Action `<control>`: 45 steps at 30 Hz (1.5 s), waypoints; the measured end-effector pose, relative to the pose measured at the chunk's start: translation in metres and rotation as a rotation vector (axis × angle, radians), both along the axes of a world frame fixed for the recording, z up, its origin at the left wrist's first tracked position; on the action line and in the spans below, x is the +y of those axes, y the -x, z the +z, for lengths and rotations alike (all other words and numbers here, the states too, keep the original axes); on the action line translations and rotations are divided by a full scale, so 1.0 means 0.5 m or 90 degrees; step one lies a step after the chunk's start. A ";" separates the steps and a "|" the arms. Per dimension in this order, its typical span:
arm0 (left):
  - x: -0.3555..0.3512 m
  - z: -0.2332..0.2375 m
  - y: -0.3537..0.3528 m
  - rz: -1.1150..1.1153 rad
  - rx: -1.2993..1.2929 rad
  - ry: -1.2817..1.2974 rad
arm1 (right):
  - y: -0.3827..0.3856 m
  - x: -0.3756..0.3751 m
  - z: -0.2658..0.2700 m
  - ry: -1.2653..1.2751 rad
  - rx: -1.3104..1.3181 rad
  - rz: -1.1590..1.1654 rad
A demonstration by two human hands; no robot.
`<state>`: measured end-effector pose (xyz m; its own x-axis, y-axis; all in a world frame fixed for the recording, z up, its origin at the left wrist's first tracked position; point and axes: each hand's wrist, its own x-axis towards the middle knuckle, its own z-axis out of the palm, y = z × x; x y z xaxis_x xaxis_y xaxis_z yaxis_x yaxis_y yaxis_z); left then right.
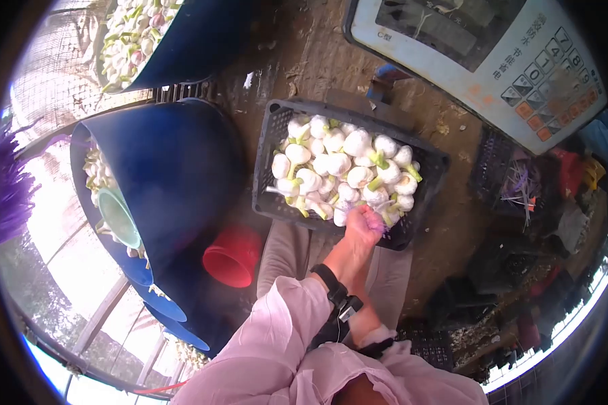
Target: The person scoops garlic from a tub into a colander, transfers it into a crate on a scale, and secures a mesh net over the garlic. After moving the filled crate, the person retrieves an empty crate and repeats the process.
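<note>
Below me a black plastic crate (265, 152) is filled with white garlic bulbs (340, 164), many with short green stems. My left hand (362, 226) is closed at the crate's near edge, low over the nearest bulbs. A small tuft of purple netting (378, 225) shows at its fingers. A dark strap with a small device circles the left wrist. My right forearm (362, 317) passes under the left one, and the right hand's fingers are hidden behind the left hand and wrist.
Blue tubs (172, 162) of garlic stand at left, one holding a green bowl (118, 217). Beside my leg is a red bucket (233, 256). A weighing scale (486, 84) overhangs the upper right; another black crate (488, 162) with purple strips lies below it.
</note>
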<state>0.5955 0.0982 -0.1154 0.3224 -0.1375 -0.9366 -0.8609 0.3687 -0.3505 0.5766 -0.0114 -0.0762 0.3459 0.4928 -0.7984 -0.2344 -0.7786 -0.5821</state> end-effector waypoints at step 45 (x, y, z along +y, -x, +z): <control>-0.037 -0.010 0.087 -0.658 -0.051 -0.302 | -0.155 0.227 0.042 -0.278 -0.202 0.512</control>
<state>0.5522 0.0799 -0.1206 0.3217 -0.0100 -0.9468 -0.0496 0.9984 -0.0274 0.6539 0.1020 -0.0554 -0.0562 0.9077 -0.4158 0.4919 -0.3372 -0.8027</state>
